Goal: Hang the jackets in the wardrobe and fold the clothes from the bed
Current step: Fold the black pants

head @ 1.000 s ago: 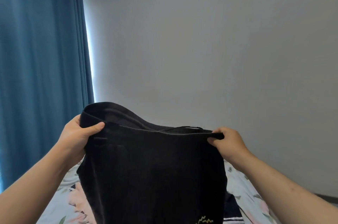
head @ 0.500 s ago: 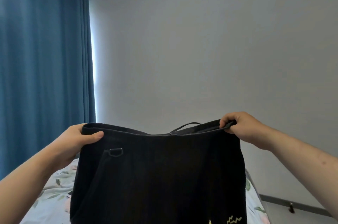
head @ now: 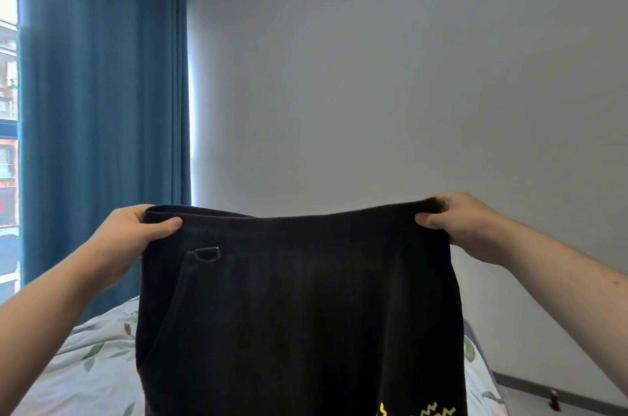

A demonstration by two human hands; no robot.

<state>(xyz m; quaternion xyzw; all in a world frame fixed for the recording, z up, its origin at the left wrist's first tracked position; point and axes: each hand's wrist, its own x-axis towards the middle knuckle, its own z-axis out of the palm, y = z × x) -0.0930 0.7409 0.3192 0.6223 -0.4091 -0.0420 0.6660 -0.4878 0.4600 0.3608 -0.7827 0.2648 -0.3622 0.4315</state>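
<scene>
Black shorts [head: 299,313] hang mid-frame, waistband stretched flat: left hand [head: 132,239] pinches one corner, right hand [head: 458,225] the other. Folding step, I'd say; next, lower them onto the bed [head: 88,368] below.

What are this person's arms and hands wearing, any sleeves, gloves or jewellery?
The left hand and right hand are gloveless. The left forearm and right forearm are uncovered to the frame's edge, no sleeves, and neither wrist carries a watch or bracelet. Most fingers are hidden, so rings cannot be judged.
</scene>
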